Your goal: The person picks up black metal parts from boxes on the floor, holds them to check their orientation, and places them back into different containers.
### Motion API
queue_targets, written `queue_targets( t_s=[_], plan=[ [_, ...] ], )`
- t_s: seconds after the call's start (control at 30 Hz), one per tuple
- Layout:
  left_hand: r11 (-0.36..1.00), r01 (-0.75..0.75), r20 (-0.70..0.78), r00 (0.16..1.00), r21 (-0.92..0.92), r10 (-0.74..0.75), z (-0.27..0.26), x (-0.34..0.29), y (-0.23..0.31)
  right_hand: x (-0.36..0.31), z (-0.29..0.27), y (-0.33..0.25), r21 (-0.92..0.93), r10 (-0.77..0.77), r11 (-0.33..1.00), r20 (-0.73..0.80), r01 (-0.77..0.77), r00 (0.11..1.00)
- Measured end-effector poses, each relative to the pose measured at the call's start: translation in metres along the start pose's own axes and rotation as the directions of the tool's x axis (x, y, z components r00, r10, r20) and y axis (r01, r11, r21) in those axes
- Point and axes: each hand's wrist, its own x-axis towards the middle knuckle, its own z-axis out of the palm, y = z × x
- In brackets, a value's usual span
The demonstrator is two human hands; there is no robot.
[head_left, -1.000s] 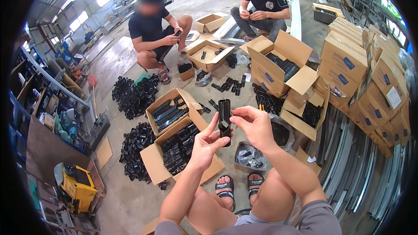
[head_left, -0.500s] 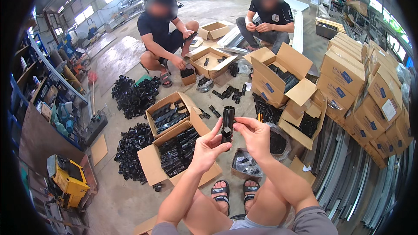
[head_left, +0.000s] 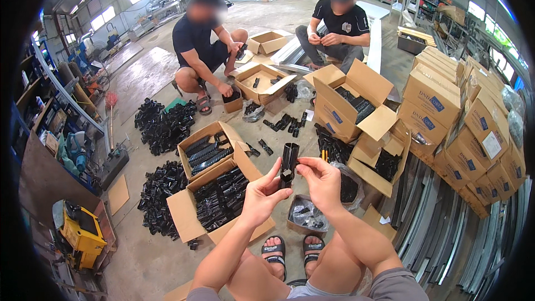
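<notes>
Upright in front of me, a black tubular connector (head_left: 288, 163) with an open top end is gripped between the thumb and fingers of my left hand (head_left: 261, 195). My right hand (head_left: 322, 181) pinches thumb and fingertips together against the connector's right side. Whatever small piece those fingertips may hold is hidden. Below my hands stands a small box (head_left: 298, 226) with a clear plastic bag inside. Just left of my left hand, an open carton (head_left: 184, 214) holds many similar black parts.
Piles of black parts (head_left: 164, 195) lie on the floor at left. Two people squat opposite, handling small parts near open cartons (head_left: 329, 100). Stacked closed cartons (head_left: 432, 97) and long metal profiles (head_left: 446, 234) line the right. A yellow machine (head_left: 81, 234) stands at lower left.
My view has shifted slightly, so the scene sits a little further left. Both hands keep their hold at the connector, whose top opening shows a bit more. The left co-worker's raised hand has shifted slightly.
</notes>
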Motion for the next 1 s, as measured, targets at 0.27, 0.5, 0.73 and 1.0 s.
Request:
queue_targets(
  t_s=[0.27,0.5,0.73,1.0],
  plan=[
    [0.995,0.030,0.025,0.999,-0.100,-0.027,0.001,0.003,-0.001,0.000,-0.002,0.006,0.008,-0.034,0.999,0.005,0.034,0.999],
    [0.997,0.013,0.015,1.000,-0.073,-0.012,0.000,0.002,-0.001,0.002,-0.001,0.008,0.145,0.044,0.988,0.023,-0.047,0.999],
    [0.999,0.004,0.009,1.000,-0.052,-0.004,0.000,0.004,-0.002,0.005,-0.004,0.008,0.117,0.089,0.989,0.047,-0.094,0.995],
    [1.000,-0.002,0.017,1.000,-0.031,0.002,-0.002,0.004,-0.004,0.005,-0.004,0.012,0.143,0.100,0.984,0.045,-0.106,0.994]
  ],
)
